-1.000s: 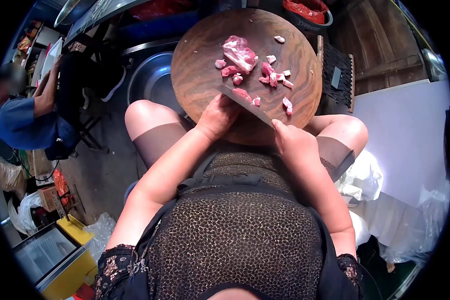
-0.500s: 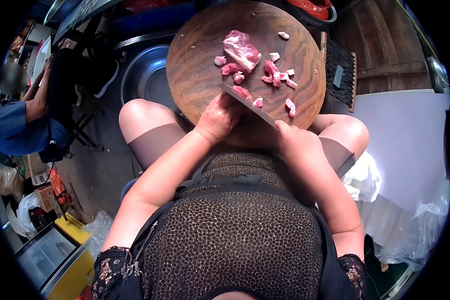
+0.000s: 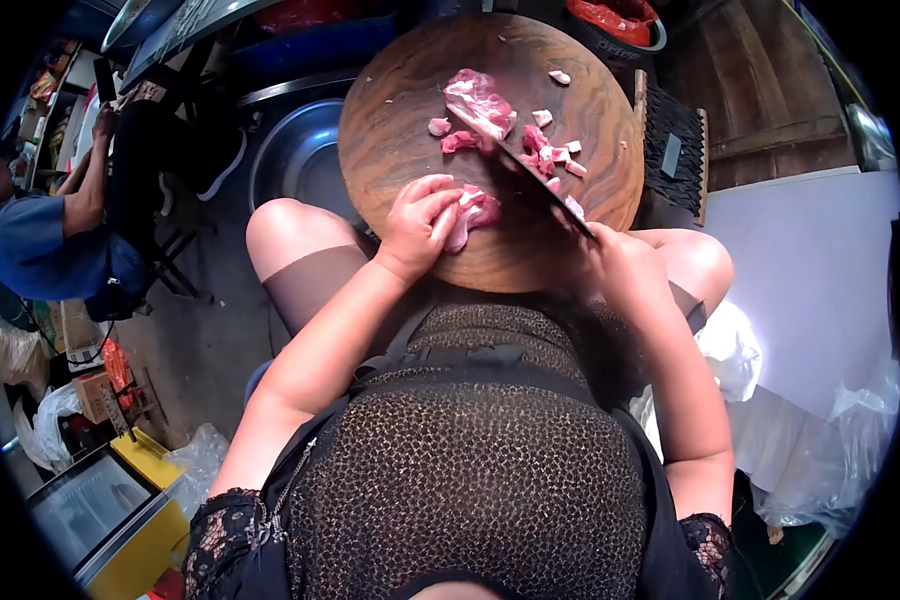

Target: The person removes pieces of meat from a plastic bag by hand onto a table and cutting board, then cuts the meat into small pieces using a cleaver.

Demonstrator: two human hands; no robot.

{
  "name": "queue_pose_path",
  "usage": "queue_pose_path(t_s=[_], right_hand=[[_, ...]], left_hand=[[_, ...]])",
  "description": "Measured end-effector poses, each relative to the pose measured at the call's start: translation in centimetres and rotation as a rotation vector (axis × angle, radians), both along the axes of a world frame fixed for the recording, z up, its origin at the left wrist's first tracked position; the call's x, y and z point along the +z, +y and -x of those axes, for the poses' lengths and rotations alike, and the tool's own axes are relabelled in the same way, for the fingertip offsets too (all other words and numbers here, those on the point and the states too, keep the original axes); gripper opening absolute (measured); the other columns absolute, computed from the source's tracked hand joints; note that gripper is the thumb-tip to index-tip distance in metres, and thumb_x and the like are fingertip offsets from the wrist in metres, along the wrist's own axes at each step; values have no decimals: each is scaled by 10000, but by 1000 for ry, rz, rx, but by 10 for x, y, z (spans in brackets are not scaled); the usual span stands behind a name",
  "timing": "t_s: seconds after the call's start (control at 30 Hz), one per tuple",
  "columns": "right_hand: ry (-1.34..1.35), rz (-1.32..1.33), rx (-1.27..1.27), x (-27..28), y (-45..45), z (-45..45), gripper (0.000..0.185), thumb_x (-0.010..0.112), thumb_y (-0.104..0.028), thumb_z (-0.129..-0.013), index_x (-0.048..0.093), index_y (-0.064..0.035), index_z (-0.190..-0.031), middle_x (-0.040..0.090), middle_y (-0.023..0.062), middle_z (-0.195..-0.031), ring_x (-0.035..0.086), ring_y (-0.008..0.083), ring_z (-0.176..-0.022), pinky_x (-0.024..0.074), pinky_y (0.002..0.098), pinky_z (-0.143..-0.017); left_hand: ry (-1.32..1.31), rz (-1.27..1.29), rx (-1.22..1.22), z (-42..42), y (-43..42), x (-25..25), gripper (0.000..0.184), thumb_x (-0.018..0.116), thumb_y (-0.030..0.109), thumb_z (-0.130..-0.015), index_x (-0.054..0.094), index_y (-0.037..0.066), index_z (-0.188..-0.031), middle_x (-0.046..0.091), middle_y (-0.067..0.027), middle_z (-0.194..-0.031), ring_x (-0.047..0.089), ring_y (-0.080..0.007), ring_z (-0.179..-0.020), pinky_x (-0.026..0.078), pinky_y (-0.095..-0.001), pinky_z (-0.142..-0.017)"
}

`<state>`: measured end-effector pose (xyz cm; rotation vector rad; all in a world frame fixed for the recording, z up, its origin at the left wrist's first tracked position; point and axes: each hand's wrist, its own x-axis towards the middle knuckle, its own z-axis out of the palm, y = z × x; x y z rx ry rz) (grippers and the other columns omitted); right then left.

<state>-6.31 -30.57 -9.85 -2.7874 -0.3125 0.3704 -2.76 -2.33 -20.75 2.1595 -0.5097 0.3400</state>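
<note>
A round wooden chopping board (image 3: 395,135) stands in front of my knees. Near its front left, my left hand (image 3: 420,228) is closed on a piece of raw meat (image 3: 477,212), pressing it against the wood. My right hand (image 3: 625,262) grips a knife (image 3: 542,187), its dark blade slanting up and left over the board, apart from the held piece. The blade's tip comes close to a larger slab of meat (image 3: 478,103). Several small pink and white chunks (image 3: 540,150) lie right of the slab, some partly hidden by the blade.
A metal basin (image 3: 300,150) sits left of the board. A tub with a red bag (image 3: 620,20) stands at the back right. On the right is a pale flat panel (image 3: 790,270). Another person in a blue top (image 3: 60,245) is at the far left.
The knife has swung away to the right, its blade now steeper and farther forward. My left hand has shifted slightly left, and the meat under it shows more fully.
</note>
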Motion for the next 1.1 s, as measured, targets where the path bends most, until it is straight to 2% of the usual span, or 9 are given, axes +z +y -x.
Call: queue_pose_path(t_s=[0.1, 0.23, 0.5, 0.7, 0.8, 0.87, 0.9, 0.97, 1.1], right_hand=[[-134, -169, -64, -1, -1, 20, 229, 574, -158, -893, 635, -53, -1086, 662, 193, -782, 658, 356, -741, 523, 456, -665], [-165, -32, 96, 7, 20, 35, 224, 606, -153, -867, 632, -66, -1071, 653, 137, -731, 661, 307, -679, 535, 419, -611], [-48, 84, 141, 17, 37, 27, 129, 548, -108, -859, 601, -33, -950, 648, 155, -707, 673, 302, -668, 536, 419, -580], [-14, 49, 164, -18, 70, -11, 94, 519, -87, -847, 578, -23, -882, 670, 179, -747, 688, 342, -737, 552, 438, -644], [7, 8, 187, -24, 90, -42, 137, 524, -144, -887, 594, -38, -938, 665, 184, -787, 666, 360, -791, 527, 471, -686], [-51, -75, 175, -27, 87, -56, 156, 539, -172, -905, 614, -54, -974, 670, 188, -827, 658, 376, -818, 518, 490, -714], [-166, -94, 119, -35, 83, -51, 190, 500, -181, -906, 631, -45, -906, 680, 183, -817, 673, 353, -766, 535, 473, -683], [-263, -129, 36, -29, 69, -37, 179, 513, -183, -912, 630, -59, -969, 676, 170, -802, 672, 345, -768, 532, 472, -683], [-207, -125, 31, -3, 42, 6, 182, 547, -181, -904, 626, -73, -1028, 672, 151, -785, 670, 334, -744, 532, 457, -656]], left_hand=[[-140, -112, -123, 3, -3, -1, 184, 689, 83, -813, 698, 40, -992, 635, -121, -1095, 608, -297, -994, 481, -386, -904], [-174, -159, -147, 5, -8, 3, 214, 688, 47, -771, 675, 54, -984, 629, -109, -1031, 601, -295, -957, 496, -394, -867], [-114, -74, -117, 4, -13, 8, 312, 654, 8, -731, 671, 63, -1038, 629, -115, -1051, 595, -332, -1000, 480, -416, -911], [-157, -143, -115, 6, -12, -7, 299, 679, 43, -723, 682, 73, -1021, 628, -115, -1057, 591, -320, -1022, 471, -423, -947], [-148, -148, -111, 6, -9, -8, 282, 694, 81, -723, 701, 87, -1004, 636, -112, -1068, 594, -311, -1033, 472, -418, -954], [-67, -151, -147, 6, -6, -4, 234, 699, 104, -751, 711, 82, -984, 645, -116, -1078, 604, -300, -1036, 487, -404, -940], [-76, -153, -147, 7, -4, 2, 234, 699, 104, -751, 711, 82, -984, 645, -116, -1078, 604, -300, -1036, 487, -404, -940], [123, 63, -15, 10, 1, 17, 185, 696, 117, -793, 711, 79, -973, 650, -119, -1076, 615, -290, -1028, 505, -391, -911], [-162, -97, -97, 15, 12, 21, 224, 690, 105, -804, 684, 64, -1024, 637, -112, -1078, 615, -296, -987, 499, -389, -880]])
